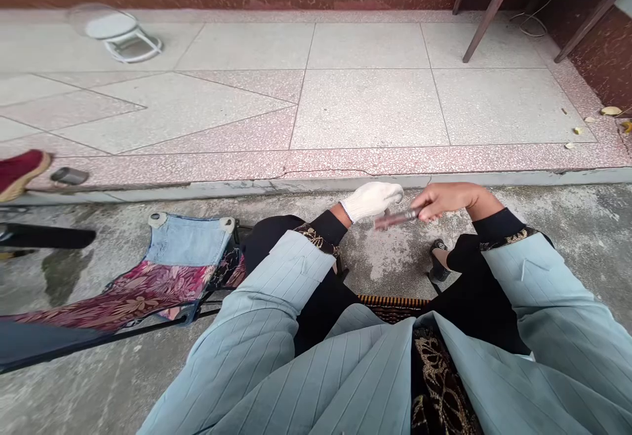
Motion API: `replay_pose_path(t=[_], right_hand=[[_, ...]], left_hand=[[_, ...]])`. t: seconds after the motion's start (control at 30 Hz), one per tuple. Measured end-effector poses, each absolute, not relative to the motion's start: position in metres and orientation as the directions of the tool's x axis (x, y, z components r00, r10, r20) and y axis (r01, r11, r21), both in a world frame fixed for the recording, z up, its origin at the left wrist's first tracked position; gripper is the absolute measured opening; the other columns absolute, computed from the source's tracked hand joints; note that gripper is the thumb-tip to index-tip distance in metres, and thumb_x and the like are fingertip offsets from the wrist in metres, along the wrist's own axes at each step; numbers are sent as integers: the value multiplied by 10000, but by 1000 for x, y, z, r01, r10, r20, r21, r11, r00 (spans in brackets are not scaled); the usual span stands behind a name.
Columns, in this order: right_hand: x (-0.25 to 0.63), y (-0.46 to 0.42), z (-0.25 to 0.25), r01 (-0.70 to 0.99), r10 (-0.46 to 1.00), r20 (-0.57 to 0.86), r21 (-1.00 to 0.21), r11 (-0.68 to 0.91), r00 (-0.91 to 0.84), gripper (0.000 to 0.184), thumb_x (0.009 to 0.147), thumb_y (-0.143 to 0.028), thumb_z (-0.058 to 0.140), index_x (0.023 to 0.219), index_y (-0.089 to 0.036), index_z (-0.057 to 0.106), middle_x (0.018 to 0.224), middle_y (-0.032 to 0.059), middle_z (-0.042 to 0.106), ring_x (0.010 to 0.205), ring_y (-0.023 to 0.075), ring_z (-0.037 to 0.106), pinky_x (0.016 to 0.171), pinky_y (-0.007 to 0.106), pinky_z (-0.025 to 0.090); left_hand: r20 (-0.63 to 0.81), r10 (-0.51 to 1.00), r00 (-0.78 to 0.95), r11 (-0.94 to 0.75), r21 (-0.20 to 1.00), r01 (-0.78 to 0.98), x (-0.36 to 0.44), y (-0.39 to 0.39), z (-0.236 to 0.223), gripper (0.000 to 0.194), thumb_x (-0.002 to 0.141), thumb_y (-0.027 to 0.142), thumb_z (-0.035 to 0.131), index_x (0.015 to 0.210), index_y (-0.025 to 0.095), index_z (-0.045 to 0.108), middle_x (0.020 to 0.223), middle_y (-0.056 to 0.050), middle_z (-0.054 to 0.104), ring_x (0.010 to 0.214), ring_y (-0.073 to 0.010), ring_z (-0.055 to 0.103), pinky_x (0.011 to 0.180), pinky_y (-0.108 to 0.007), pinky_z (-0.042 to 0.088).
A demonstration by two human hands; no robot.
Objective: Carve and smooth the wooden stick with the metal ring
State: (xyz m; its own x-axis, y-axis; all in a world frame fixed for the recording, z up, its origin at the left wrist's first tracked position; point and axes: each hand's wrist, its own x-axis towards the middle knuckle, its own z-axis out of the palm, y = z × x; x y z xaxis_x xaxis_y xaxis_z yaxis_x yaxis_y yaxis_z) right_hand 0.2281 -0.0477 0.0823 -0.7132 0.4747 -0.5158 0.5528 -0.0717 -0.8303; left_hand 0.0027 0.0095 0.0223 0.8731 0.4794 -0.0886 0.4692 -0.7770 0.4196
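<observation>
My left hand [370, 201], in a white knit glove, is held over the ground in front of my knees. Its fingers are curled closed, and a greyish patch shows at the fingertips; I cannot make out what they hold. Facing it, my bare right hand [447, 199] is closed around one end of a short, narrow tool [396, 218]. The tool is reddish brown toward its free end and darker, metal-like near my fingers. It points left, just below the gloved fingers, and blur hides its exact kind and whether it touches the glove.
A raised tiled ledge [365, 106] runs across ahead. To the left stand a folding recliner with a floral seat [162, 283], a small metal cup [70, 176], another person's red shoe [22, 170] and a white stool [128, 37]. Wooden legs [494, 10] rise at upper right.
</observation>
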Motion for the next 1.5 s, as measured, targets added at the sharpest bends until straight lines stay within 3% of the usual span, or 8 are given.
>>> replay_pose_path(t=[0.13, 0.33, 0.5, 0.63, 0.87, 1.13, 1.3, 1.5], right_hand=[[243, -48, 92, 346, 848, -345, -915, -208, -402, 334, 812, -468, 685, 824, -140, 629, 699, -10, 558, 589, 83, 445, 549, 227, 349], [249, -39, 79, 352, 959, -281, -896, -270, 19, 213, 894, -355, 584, 861, -146, 600, 724, 25, 576, 554, 86, 437, 522, 230, 361], [242, -29, 65, 910, 905, -422, -350, -221, 58, 244, 905, -317, 568, 968, -133, 715, 856, 101, 679, 712, 173, 572, 638, 290, 397], [221, -37, 56, 989, 708, -691, -99, 109, -147, 216, 871, -284, 607, 932, -136, 752, 907, 124, 696, 790, 215, 617, 678, 306, 392], [221, -49, 80, 706, 339, -652, -706, 57, -678, 276, 856, -387, 642, 966, -153, 739, 740, 5, 638, 650, 120, 532, 626, 251, 385], [259, -51, 95, 281, 962, -239, -940, -195, -132, 301, 837, -447, 640, 879, -150, 621, 712, 10, 546, 568, 92, 419, 534, 238, 341], [267, -38, 80, 719, 923, -384, -637, -277, 16, 217, 888, -334, 565, 857, -140, 656, 688, 42, 587, 602, 129, 501, 569, 258, 372], [238, -36, 60, 994, 819, -567, -106, 35, -89, 263, 898, -321, 557, 983, -141, 728, 958, 131, 700, 826, 227, 613, 686, 314, 397]], left_hand=[[-95, 552, 829, -660, 558, 503, 8, 9, 16, 396, 1009, 386, 320, 1082, 163, 638, 955, -63, 713, 857, -188, 647, 747, -273, 456], [-229, 401, 887, -639, 624, 450, 18, -8, 15, 334, 993, 385, 362, 1078, 207, 632, 904, -24, 709, 760, -157, 636, 679, -254, 433], [-214, 266, 940, -804, 488, 339, 17, -17, 25, 308, 995, 363, 389, 1049, 225, 659, 970, -35, 717, 841, -174, 648, 673, -261, 403], [-141, 364, 921, -867, 311, 391, 8, -10, 28, 341, 1013, 380, 366, 1107, 230, 658, 1004, -52, 725, 857, -191, 666, 666, -272, 401], [-90, 542, 835, -793, 273, 544, -5, 14, 25, 344, 1014, 348, 359, 1166, 212, 636, 1104, -63, 720, 945, -201, 673, 757, -280, 447], [-208, 412, 887, -676, 583, 450, 13, -9, 14, 320, 992, 367, 379, 1075, 212, 646, 972, -23, 723, 853, -169, 654, 725, -260, 437], [-179, 293, 939, -768, 541, 343, 15, -19, 10, 322, 1000, 389, 373, 1049, 230, 648, 960, -24, 726, 826, -167, 650, 686, -267, 411], [-132, 349, 928, -883, 284, 373, 6, -16, 22, 328, 1011, 388, 364, 1076, 233, 646, 947, -44, 733, 796, -192, 664, 618, -286, 367]])
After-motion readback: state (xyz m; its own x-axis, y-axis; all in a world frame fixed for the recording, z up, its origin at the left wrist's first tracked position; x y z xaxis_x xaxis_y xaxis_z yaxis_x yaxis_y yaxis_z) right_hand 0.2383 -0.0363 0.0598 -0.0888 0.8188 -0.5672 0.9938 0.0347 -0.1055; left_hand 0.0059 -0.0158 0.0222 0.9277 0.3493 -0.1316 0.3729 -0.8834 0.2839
